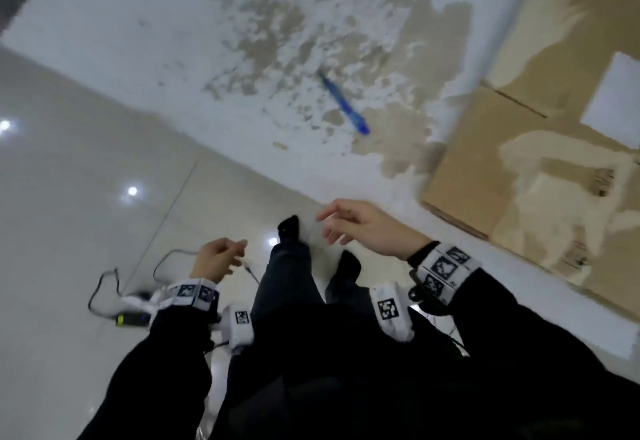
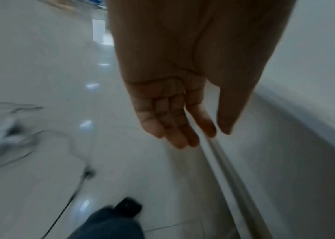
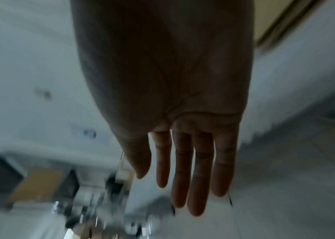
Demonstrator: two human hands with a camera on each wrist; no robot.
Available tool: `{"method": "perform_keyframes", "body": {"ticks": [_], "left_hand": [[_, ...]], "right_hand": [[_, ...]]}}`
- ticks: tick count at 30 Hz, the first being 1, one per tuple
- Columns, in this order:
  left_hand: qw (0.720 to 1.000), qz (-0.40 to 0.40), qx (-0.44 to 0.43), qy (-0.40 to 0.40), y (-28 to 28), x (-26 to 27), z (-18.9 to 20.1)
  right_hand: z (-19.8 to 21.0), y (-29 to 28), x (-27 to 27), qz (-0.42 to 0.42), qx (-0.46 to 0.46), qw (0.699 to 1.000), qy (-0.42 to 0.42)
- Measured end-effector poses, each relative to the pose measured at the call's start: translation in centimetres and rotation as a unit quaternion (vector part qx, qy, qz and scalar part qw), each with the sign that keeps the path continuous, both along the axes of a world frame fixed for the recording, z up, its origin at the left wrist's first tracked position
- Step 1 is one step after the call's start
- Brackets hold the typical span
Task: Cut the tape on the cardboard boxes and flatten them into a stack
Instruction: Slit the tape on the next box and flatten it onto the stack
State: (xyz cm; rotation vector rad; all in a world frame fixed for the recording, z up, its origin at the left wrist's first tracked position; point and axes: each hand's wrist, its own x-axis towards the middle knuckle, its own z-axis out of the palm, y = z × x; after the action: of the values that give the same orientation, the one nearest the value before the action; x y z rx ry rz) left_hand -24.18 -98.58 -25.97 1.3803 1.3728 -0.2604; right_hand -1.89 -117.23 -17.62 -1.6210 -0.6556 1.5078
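Flattened cardboard box [image 1: 540, 149], brown with a white label and torn pale patches, lies flat at the right end of the white table [image 1: 138, 24]; its long axis runs from upper right toward the near table edge. Blue cutter [image 1: 343, 104], slim and tapered, lies on the scuffed table top, its long axis diagonal, upper left to lower right, left of the box and apart from it. Right hand [image 1: 360, 228] hovers at the near table edge, below the cutter and left of the box, fingers spread and relaxed, holding nothing. Left hand [image 1: 218, 259] hangs over the glossy tiled floor [image 1: 69, 162], fingers loosely curled, empty, well apart from the box.
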Motion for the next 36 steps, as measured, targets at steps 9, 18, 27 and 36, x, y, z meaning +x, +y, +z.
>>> {"method": "perform_keyframes", "body": {"ticks": [9, 18, 27, 36], "left_hand": [[0.935, 0.249, -0.154, 0.198, 5.1, -17.0, -6.2], [0.959, 0.229, -0.096, 0.135, 20.6, -20.6, -3.3], [0.95, 0.287, -0.107, 0.059, 37.2, -20.8, -3.6], [0.924, 0.356, -0.111, 0.082, 58.1, -25.5, -1.4]], "right_hand": [[-10.5, 18.2, -8.4, 0.03, -0.184, 0.98, -0.072], [-13.0, 33.2, -11.6, 0.069, -0.329, 0.94, -0.063], [-14.3, 52.3, -13.9, -0.134, -0.357, 0.924, 0.028], [-10.7, 76.3, -18.1, -0.062, -0.273, 0.958, 0.068]]}}
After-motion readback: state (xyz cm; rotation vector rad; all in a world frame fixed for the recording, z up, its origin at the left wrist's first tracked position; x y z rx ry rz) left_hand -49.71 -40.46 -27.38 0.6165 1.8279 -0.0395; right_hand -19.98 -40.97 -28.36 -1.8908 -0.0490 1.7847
